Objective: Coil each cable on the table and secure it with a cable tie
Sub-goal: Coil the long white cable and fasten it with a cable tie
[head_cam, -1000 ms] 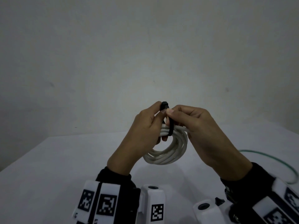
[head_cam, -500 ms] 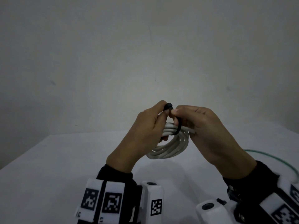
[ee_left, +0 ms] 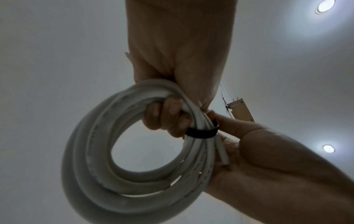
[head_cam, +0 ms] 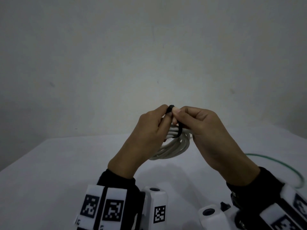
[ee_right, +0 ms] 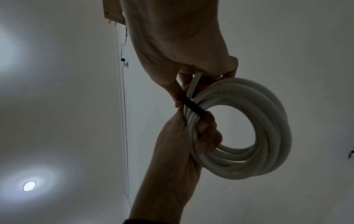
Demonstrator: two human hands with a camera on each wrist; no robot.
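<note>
A white cable wound into a coil (head_cam: 176,146) (ee_left: 91,159) (ee_right: 268,136) is held up above the white table (head_cam: 49,163). A black cable tie (head_cam: 179,130) (ee_left: 201,133) (ee_right: 193,108) wraps round the bundle at its top. My left hand (head_cam: 149,130) (ee_left: 166,118) curls its fingers through the coil and pinches the tie's upper end (head_cam: 170,108). My right hand (head_cam: 199,123) (ee_right: 184,84) pinches the tie from the other side, thumb against the left thumb. A loose cable end (ee_left: 223,157) lies against the right palm.
A thin green cable (head_cam: 282,165) lies in a loop on the table at the right, behind my right wrist. A plain grey wall (head_cam: 149,55) stands behind the table. Wrist cameras with printed markers (head_cam: 103,208) sit low in the head view.
Both hands have lifted the coil slightly and drifted a little right. The tie now sits closer round the bundle, with its end pinched between the two thumbs.
</note>
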